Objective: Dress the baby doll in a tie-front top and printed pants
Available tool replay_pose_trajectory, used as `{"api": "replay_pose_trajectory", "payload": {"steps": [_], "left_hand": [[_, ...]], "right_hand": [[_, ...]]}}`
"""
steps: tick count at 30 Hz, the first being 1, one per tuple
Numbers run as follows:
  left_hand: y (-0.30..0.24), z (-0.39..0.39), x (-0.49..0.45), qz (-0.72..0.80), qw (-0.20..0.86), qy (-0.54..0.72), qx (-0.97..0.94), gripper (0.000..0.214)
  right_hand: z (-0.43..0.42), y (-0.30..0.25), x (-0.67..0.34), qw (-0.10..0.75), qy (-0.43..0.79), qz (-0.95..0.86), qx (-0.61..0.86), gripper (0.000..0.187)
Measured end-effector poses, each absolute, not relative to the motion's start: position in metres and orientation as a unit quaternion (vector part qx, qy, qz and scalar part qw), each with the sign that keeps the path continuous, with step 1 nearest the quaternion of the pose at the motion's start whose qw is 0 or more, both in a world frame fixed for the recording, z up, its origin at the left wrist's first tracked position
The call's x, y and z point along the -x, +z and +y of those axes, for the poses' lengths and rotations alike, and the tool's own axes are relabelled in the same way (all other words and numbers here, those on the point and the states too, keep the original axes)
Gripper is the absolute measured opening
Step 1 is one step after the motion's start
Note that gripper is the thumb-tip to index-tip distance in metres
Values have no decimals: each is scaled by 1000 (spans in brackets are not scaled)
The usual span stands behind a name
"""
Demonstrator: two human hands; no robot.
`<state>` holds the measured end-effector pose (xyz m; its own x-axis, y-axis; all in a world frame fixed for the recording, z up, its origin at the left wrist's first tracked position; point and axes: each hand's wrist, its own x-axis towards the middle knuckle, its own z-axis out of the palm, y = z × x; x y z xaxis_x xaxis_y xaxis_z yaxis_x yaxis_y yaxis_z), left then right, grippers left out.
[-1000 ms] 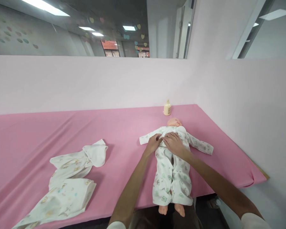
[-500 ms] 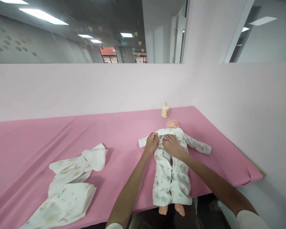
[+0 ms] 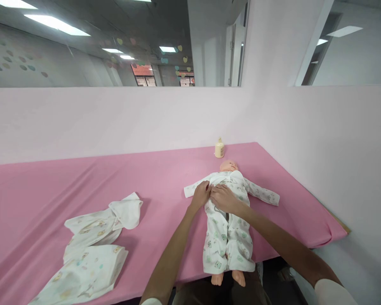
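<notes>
A baby doll (image 3: 227,166) lies on its back on the pink table cover (image 3: 165,178), head toward the wall, bare feet over the front edge. It wears a white printed romper (image 3: 227,237) with sleeves spread out. My left hand (image 3: 200,195) and my right hand (image 3: 222,198) meet at the doll's waist, on the left side of the romper's front. Both hands have their fingers curled and pinched on the fabric there.
A small cream bottle (image 3: 219,149) stands by the wall behind the doll's head. A second set of white printed baby clothes (image 3: 95,241) lies crumpled at the front left. Pink walls close the table at the back and right.
Both hands have slid slightly left and down on the doll's front, coming closer together at the waist. The view has shifted a little.
</notes>
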<state>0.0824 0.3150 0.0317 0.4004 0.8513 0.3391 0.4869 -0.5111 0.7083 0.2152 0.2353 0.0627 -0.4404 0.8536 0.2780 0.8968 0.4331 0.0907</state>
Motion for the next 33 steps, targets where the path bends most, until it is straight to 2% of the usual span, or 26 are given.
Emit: {"api": "replay_pose_trajectory", "payload": {"steps": [7, 11, 16, 21, 26, 28, 31, 33], "left_hand": [[46, 308, -75, 420, 257, 377, -785, 32], [52, 290, -61, 383, 260, 379, -801, 29], [45, 267, -41, 352, 200, 353, -844, 32], [26, 258, -31, 328, 165, 346, -863, 29], [23, 252, -30, 371, 192, 318, -851, 23], [27, 248, -33, 389, 216, 312, -840, 16], [33, 244, -43, 406, 251, 305, -824, 6], [36, 244, -53, 414, 248, 311, -819, 11]], "right_hand": [[243, 59, -198, 54, -91, -832, 544, 25], [242, 60, -193, 64, -89, -801, 589, 28], [241, 61, -196, 76, -65, -775, 624, 26], [234, 65, -198, 110, -18, -752, 650, 26], [194, 65, -222, 200, 0, -804, 560, 18], [178, 58, -244, 232, -30, -790, 567, 22], [167, 38, -282, 290, -132, -679, 661, 29], [169, 24, -305, 296, -148, -633, 700, 31]]}}
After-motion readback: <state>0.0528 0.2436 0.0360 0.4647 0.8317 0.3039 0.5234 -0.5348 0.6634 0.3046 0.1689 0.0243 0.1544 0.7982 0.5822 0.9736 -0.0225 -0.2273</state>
